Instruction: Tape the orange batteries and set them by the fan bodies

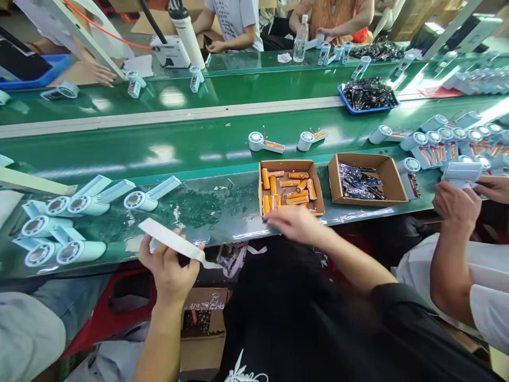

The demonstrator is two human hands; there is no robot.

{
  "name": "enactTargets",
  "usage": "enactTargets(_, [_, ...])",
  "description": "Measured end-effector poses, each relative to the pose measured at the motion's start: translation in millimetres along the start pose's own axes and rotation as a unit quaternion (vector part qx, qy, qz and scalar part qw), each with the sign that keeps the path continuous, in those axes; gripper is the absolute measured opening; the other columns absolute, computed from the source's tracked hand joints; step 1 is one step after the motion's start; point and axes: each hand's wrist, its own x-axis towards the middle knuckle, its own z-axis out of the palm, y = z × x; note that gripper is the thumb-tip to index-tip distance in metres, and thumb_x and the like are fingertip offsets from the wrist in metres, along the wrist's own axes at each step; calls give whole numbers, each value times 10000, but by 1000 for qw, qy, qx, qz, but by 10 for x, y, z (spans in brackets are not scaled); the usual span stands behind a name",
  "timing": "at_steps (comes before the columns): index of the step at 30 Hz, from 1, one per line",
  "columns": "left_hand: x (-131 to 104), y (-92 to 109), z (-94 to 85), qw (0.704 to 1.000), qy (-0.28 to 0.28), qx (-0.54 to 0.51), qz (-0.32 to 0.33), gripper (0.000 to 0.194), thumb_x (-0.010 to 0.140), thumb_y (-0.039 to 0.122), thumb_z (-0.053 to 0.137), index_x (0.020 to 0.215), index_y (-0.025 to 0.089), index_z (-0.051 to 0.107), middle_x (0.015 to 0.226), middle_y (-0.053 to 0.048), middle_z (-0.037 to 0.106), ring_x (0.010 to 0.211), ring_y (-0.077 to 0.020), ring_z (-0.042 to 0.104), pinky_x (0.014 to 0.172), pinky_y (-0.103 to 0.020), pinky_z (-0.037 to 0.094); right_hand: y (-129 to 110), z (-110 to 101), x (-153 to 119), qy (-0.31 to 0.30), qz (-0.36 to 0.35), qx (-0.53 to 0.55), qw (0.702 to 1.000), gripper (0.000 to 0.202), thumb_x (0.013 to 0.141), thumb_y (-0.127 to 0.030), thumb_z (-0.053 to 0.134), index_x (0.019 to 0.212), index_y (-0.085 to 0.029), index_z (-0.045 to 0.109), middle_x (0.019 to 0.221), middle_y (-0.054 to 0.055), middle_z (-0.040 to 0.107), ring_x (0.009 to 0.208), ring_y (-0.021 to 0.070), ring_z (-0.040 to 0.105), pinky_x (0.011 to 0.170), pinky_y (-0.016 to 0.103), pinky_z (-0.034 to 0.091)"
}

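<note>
My left hand (170,270) is closed around a white strip of what looks like tape (170,239), held at a slant over the bench's front edge. A thin, curled white tail hangs from its lower end. My right hand (294,223) is at the front edge of a cardboard box of orange cylindrical batteries (321,204), its fingers stretched out to the left and nothing visible in them. The fingertips reach the box's front left corner; whether they touch it I cannot tell. Several light-blue fan housings with handles (85,252) lie to the left of my left hand.
A second cardboard box (392,183) holds dark circuit boards. Two housings (255,141) with orange batteries lie on the green belt (191,143). Blue tray (368,110) with black parts stands beyond. A neighbour's hands (457,204) work at right; other people sit opposite.
</note>
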Motion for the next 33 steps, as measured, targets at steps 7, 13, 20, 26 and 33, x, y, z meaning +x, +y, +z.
enactTargets(7, [54, 447, 344, 996, -57, -70, 24, 522, 821, 139, 742, 1296, 234, 547, 1203, -145, 636, 1494, -434, 378, 1181, -709, 350, 555, -532, 396, -213, 58, -158, 963, 299, 979, -247, 606, 1224, -201, 773, 1144, 173, 753, 1212, 337, 637, 1053, 512, 473])
enactTargets(13, [81, 695, 500, 991, -79, -102, 26, 508, 822, 125, 736, 1282, 231, 549, 1185, -130, 645, 1458, -428, 423, 1172, -696, 371, 799, -450, 296, -20, 107, 227, 968, 456, 914, -400, 702, 1304, -166, 719, 1207, 116, 769, 1081, 230, 715, 1020, 412, 548])
enactTargets(20, [177, 834, 494, 989, -105, -92, 57, 464, 830, 67, 692, 1259, 187, 564, 1186, -156, 653, 1472, -443, 381, 1148, -681, 408, 692, -493, 277, 79, 79, 450, 886, 569, 847, -585, 775, 1236, -180, 685, 1195, 76, 747, 967, 160, 710, 820, 264, 591])
enactTargets(26, [270, 965, 417, 984, -128, -77, 98, 439, 815, 17, 665, 1223, 179, 649, 1193, -141, 701, 1418, -420, 429, 1057, -578, 529, 305, -407, 110, 127, 90, 536, 830, 542, 781, -508, 870, 1136, -260, 544, 1064, 10, 756, 698, 115, 715, 636, 233, 591])
enactTargets(33, [283, 986, 421, 980, -161, -71, 91, 497, 837, 28, 650, 1306, 191, 676, 1258, -124, 711, 1479, -413, 340, 1043, -507, 566, -62, -230, -104, 158, 89, 591, 786, 562, 625, -361, 990, 908, -263, 514, 1098, -9, 733, 917, 182, 763, 821, 333, 651])
